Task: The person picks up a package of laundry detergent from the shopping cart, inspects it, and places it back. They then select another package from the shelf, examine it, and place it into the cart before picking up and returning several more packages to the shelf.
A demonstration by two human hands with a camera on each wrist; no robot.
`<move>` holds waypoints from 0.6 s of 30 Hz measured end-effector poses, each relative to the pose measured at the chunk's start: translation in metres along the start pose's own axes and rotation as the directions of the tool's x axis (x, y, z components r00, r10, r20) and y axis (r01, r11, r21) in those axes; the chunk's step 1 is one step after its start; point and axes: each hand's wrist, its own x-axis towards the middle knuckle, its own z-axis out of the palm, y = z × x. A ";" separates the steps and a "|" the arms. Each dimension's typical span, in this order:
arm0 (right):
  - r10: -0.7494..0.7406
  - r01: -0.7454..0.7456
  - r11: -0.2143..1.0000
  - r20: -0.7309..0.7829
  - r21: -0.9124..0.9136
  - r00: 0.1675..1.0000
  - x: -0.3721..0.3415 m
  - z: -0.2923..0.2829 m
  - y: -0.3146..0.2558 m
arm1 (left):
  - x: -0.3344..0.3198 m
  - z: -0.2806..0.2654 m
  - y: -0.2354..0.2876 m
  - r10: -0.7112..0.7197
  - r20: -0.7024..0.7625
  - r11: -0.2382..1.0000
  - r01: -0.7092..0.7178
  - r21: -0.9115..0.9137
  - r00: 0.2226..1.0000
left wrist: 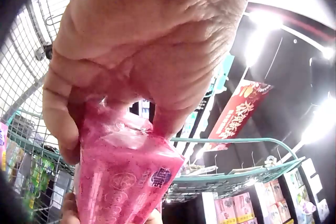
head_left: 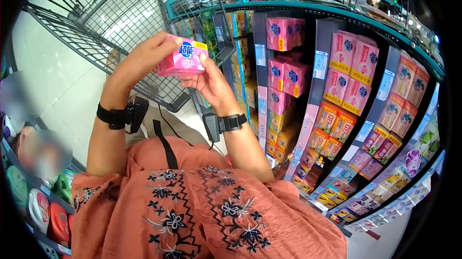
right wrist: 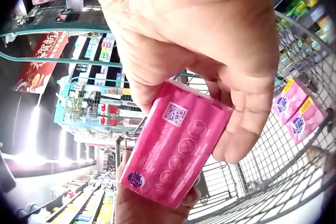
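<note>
A pink wrapped soap pack (head_left: 182,61) with a blue-and-white logo and a yellow corner is held up in front of the chest, between both hands. My left hand (head_left: 144,56) grips it from the left, thumb along its top edge. On the opposite side, my right hand (head_left: 214,84) pinches the pack, thumb on the printed face and fingers beneath. In the right wrist view, a side of the soap pack (right wrist: 176,145) with a QR code and round icons faces the camera. Crinkled clear film covers the end of the soap pack (left wrist: 128,166) near the left fingers.
A grey wire shopping cart (head_left: 120,23) stands just beyond the hands. Shelves to the right carry pink soap packs (head_left: 288,76), orange packs (head_left: 334,124) and other boxes. Bottles (head_left: 39,208) line a shelf at the lower left. A red banner (left wrist: 239,111) hangs overhead.
</note>
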 end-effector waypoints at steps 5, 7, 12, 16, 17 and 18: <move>0.010 -0.010 1.000 0.036 -0.006 0.999 0.001 -0.005 -0.002 | 0.004 0.004 -0.015 0.031 -0.092 0.999 -0.034 -0.040 0.995; -0.005 0.005 1.000 0.044 -0.013 0.999 -0.001 -0.008 -0.003 | -0.001 0.008 -0.002 0.020 -0.111 0.999 -0.023 -0.027 0.994; -0.113 0.113 0.994 0.028 -0.002 0.993 -0.018 -0.010 -0.016 | 0.001 0.029 0.015 0.064 -0.146 0.998 -0.067 -0.021 0.987; -0.221 0.220 0.975 0.024 0.038 0.975 -0.039 -0.018 -0.027 | 0.003 0.050 0.030 0.073 -0.173 0.997 -0.068 0.037 0.982; -0.254 0.253 0.966 0.020 0.051 0.967 -0.046 -0.021 -0.029 | 0.006 0.052 0.030 0.077 -0.147 0.997 -0.073 0.033 0.986; -0.285 0.284 0.957 0.015 0.064 0.958 -0.053 -0.023 -0.031 | 0.009 0.054 0.029 0.079 -0.122 0.997 -0.076 0.028 0.989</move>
